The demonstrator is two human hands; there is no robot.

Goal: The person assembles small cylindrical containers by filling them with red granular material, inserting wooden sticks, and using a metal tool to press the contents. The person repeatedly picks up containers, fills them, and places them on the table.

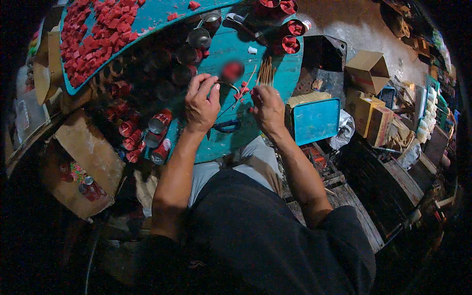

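Observation:
My left hand (202,102) is closed, thumb against fingers, on the end of a thin curved strip (228,84) that reaches right. My right hand (268,108) is closed too, its fingertips beside small red pieces (243,91); what it pinches is hidden. Below these pieces a long thin stick (227,109) lies slanted on the turquoise table (204,152). Scissors with dark handles (226,127) rest between my wrists. Just beyond my hands is a blurred round red thing (232,71). A bundle of thin brown sticks (266,72) lies past my right hand.
At the far left, a turquoise-rimmed tray (73,90) bears many red chunks. Several cans (160,121) crowd the left side; cans with red contents (290,44) stand far right. A blue tray (316,120) sits right of my right forearm, and cardboard boxes (368,72) beyond it.

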